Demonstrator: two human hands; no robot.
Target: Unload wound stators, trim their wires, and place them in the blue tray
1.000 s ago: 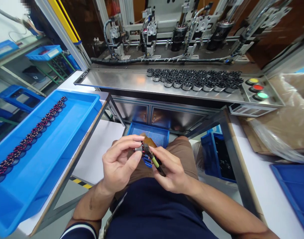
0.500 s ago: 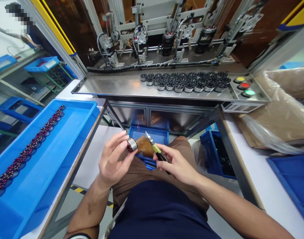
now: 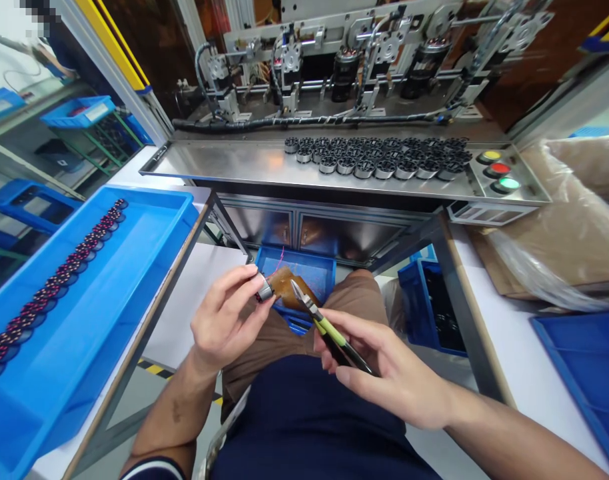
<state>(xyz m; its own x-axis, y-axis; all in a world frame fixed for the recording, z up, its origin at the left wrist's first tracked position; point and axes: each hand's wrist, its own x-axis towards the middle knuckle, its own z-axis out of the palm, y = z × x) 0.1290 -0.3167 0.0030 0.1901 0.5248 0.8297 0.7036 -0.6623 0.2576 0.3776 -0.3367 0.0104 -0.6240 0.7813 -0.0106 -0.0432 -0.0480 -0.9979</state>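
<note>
Between the thumb and fingers of my left hand [image 3: 229, 317] is a motor stator [image 3: 264, 288], a short round part with a silver side, held on edge. A thin pink wire [image 3: 281, 260] sticks up from its far side. My right hand [image 3: 384, 367] is closed around the handles of wire cutters [image 3: 329, 330] with green and black grips. Their metal tip points up and left, a short way right of the stator and apart from it. Below both hands lies a brown sheet [image 3: 290, 288] over a blue bin [image 3: 319, 267] by my knees.
Rows of similar round parts [image 3: 374, 157] stand on the steel shelf [image 3: 224, 160] of the machine, beside yellow, red and green buttons [image 3: 499, 169]. At left, a blue tray [image 3: 149, 233] holds a line of wound parts [image 3: 59, 280]. A plastic-lined carton [image 3: 549, 233] stands at right.
My right hand has come closer to my body and to the right, and the cutters show larger. The stator is turned slightly in my left hand. The view has shifted a little.
</note>
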